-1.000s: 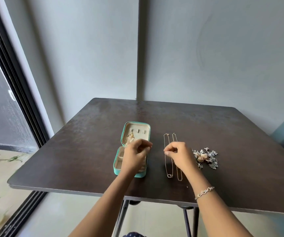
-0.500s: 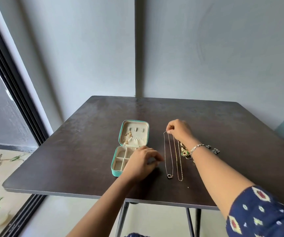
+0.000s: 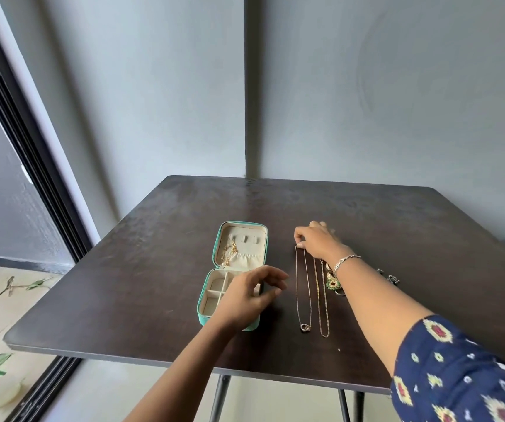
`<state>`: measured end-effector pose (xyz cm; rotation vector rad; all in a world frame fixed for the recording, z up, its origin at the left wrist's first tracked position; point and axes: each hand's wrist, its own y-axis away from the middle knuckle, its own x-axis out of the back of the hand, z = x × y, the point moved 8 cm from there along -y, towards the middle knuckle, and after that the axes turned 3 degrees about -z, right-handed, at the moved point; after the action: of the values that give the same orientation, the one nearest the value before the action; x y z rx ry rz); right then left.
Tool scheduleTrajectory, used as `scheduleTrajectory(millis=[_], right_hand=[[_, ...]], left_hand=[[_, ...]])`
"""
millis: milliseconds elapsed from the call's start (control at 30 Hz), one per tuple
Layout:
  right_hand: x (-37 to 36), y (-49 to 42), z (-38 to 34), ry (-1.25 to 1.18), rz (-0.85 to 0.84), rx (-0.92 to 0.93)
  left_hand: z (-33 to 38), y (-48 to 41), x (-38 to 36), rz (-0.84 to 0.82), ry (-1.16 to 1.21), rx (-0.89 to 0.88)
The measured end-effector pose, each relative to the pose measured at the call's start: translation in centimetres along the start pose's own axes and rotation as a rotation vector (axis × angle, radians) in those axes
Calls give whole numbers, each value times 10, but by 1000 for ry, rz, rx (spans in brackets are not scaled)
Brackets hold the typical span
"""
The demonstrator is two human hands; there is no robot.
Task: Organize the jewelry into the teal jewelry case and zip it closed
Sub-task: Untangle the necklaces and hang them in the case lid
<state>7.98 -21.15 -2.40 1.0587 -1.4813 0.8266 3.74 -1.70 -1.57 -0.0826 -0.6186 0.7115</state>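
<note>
Nearest: left hand [image 3: 252, 295], fingers loosely curled, nothing held, over the divided tray of the open teal jewelry case [image 3: 218, 239], probably to steady it for loading. Just right of that hand, silver necklace [image 3: 304, 287] and gold chain [image 3: 318, 295] laid straight on the table [image 3: 123, 284], untangled. Farthest: right hand [image 3: 316, 239], pinching the silver necklace's far end, seemingly to lift it clear.

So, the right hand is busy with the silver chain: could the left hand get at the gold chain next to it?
Probably yes. The left hand hovers loosely curled over the teal case, and the near end of the gold chain lies bare; it would only cross the silver chain.
</note>
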Motion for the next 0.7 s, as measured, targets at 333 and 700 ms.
scheduleTrajectory(millis=[333, 700], right_hand=[[44, 31, -16, -587, 13, 87], [98, 78, -50, -915, -28, 300]], left_hand=[[-4, -5, 1, -10, 111, 44], [13, -23, -1, -36, 165, 117]])
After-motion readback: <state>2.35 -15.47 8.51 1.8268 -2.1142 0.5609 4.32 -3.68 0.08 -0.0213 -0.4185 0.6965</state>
